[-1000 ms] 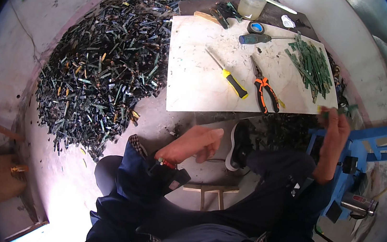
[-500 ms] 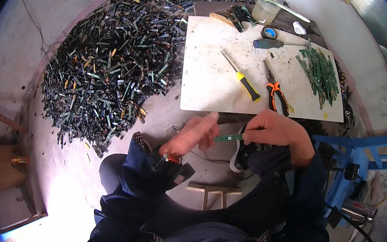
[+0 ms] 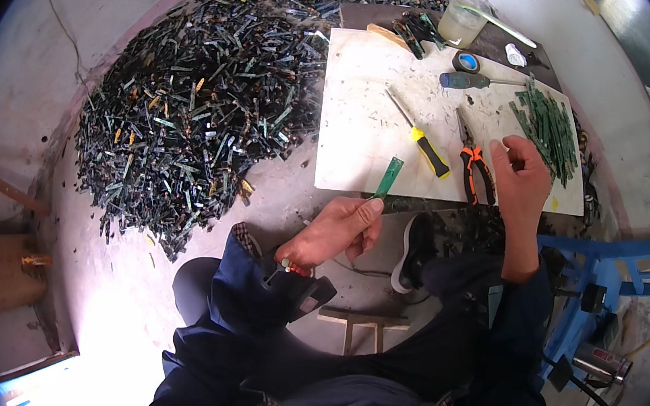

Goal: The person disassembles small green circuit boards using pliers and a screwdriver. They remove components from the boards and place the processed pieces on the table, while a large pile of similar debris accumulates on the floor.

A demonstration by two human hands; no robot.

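A person's left hand (image 3: 335,233) pinches a green strip (image 3: 387,177) angled up-right toward the table (image 3: 361,110), while the nearer, empty right hand (image 3: 521,178) reaches for orange-handled pliers (image 3: 477,166)

Navy jacket sleeves with plaid lining at the cuffs, dark trousers, black shoe (image 3: 416,251) with white sole.

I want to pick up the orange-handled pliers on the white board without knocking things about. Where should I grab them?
Grip the orange-handled pliers by the two handles, coming from the near edge of the white board: the handles point toward the person, beside the right hand, while the jaws point away among other tools.
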